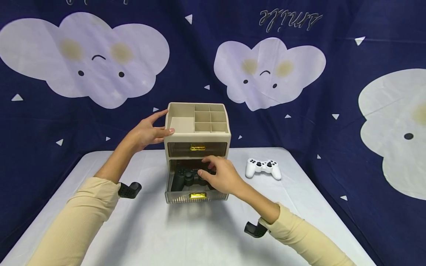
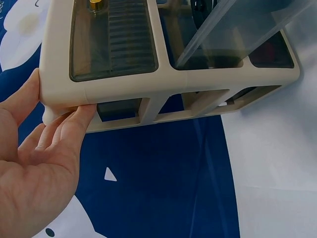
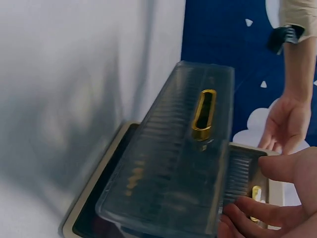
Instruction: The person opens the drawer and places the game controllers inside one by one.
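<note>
One left hand [image 1: 144, 134] is gripping a boxy cream plastic organizer [image 1: 199, 137], while the right hand [image 1: 225, 175] (grasp impossible to tell) is reaching over a black gamepad [image 1: 179, 178] lying in the pulled-out, smoky see-through drawer [image 1: 179, 198].

Cloud-print backdrop [image 1: 193, 74] and white-covered table [image 1: 173, 236] suggest a staged set.

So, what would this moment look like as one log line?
Left hand: grips cabinet | right hand: over black controller in open drawer | white controller: on table
</note>
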Demonstrator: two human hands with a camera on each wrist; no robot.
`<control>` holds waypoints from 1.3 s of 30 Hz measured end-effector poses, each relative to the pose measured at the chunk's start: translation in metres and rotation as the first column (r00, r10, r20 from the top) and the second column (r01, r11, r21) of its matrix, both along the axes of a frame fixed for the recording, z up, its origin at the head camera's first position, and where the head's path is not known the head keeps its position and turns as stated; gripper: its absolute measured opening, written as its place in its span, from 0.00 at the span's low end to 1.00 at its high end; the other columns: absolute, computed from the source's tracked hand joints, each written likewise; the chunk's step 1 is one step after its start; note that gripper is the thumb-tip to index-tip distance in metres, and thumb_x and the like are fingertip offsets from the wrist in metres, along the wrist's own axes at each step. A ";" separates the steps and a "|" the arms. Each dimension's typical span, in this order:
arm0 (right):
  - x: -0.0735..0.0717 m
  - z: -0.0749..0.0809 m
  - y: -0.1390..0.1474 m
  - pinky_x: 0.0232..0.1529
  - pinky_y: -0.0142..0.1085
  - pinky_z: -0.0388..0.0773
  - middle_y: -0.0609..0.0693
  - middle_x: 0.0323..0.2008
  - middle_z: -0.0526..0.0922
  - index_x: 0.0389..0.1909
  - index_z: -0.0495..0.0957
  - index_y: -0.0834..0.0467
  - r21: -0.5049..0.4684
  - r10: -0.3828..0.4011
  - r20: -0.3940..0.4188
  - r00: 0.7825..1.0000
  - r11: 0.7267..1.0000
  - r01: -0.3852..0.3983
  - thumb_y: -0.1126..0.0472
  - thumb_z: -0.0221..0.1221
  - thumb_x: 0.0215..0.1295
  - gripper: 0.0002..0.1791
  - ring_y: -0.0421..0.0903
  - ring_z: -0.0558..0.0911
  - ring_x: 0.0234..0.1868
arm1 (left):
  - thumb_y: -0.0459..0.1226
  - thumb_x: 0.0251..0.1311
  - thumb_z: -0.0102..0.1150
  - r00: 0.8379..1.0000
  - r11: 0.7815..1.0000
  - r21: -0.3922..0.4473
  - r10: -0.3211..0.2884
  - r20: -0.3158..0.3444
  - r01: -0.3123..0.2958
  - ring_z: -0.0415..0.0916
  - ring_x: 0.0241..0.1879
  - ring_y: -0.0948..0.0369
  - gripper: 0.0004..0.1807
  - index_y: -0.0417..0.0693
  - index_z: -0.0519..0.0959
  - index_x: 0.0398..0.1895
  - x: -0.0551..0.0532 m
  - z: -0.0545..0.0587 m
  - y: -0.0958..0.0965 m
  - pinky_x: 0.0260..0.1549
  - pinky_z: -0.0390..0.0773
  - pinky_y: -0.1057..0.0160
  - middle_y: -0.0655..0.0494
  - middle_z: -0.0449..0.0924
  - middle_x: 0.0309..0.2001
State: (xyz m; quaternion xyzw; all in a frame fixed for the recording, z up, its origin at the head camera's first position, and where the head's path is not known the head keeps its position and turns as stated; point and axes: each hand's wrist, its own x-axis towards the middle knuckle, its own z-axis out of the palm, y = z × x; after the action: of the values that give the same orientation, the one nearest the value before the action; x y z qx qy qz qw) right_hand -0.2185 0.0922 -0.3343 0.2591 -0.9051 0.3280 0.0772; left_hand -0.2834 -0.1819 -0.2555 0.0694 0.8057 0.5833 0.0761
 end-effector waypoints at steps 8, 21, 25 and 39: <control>0.007 0.008 0.005 0.41 0.34 0.83 0.43 0.34 0.88 0.55 0.83 0.53 -0.101 0.070 0.201 0.977 0.994 -0.050 0.49 0.64 0.69 0.18 0.36 0.85 0.36 | 0.38 0.68 0.65 1.000 1.000 0.006 -0.002 -0.002 0.002 0.68 0.71 0.45 0.51 0.68 0.42 0.83 0.001 -0.001 0.000 0.69 0.70 0.45 0.40 0.57 0.78; 0.015 0.010 0.010 0.43 0.43 0.88 0.62 0.40 0.88 0.50 0.84 0.69 -0.317 0.269 0.533 0.802 0.943 -0.105 0.58 0.63 0.70 0.18 0.45 0.86 0.35 | 0.38 0.68 0.65 1.000 1.000 0.005 -0.003 -0.007 0.003 0.67 0.72 0.44 0.51 0.69 0.42 0.83 0.000 -0.003 0.000 0.69 0.70 0.46 0.40 0.56 0.78; 0.019 0.009 0.012 0.44 0.42 0.88 0.59 0.39 0.89 0.48 0.85 0.69 -0.343 0.311 0.586 0.748 0.932 -0.119 0.57 0.63 0.70 0.17 0.43 0.86 0.35 | 0.38 0.68 0.65 1.000 1.000 0.007 -0.003 -0.006 0.003 0.68 0.72 0.45 0.51 0.69 0.42 0.83 -0.001 -0.003 0.000 0.68 0.71 0.46 0.40 0.56 0.78; 0.036 -0.003 0.022 0.47 0.41 0.87 0.57 0.39 0.87 0.44 0.84 0.69 -0.289 0.344 0.758 0.554 0.939 -0.188 0.60 0.59 0.72 0.14 0.47 0.87 0.38 | 0.38 0.68 0.65 1.000 1.000 0.007 -0.001 0.003 0.001 0.66 0.73 0.45 0.51 0.70 0.42 0.83 -0.001 -0.003 0.000 0.69 0.70 0.46 0.40 0.55 0.79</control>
State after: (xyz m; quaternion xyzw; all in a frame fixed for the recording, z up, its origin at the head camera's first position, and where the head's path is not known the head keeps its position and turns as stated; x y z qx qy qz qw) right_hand -0.1826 0.1147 -0.3371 0.2109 -0.7605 0.4944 -0.3643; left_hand -0.2849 -0.1819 -0.2583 0.0693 0.8035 0.5862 0.0775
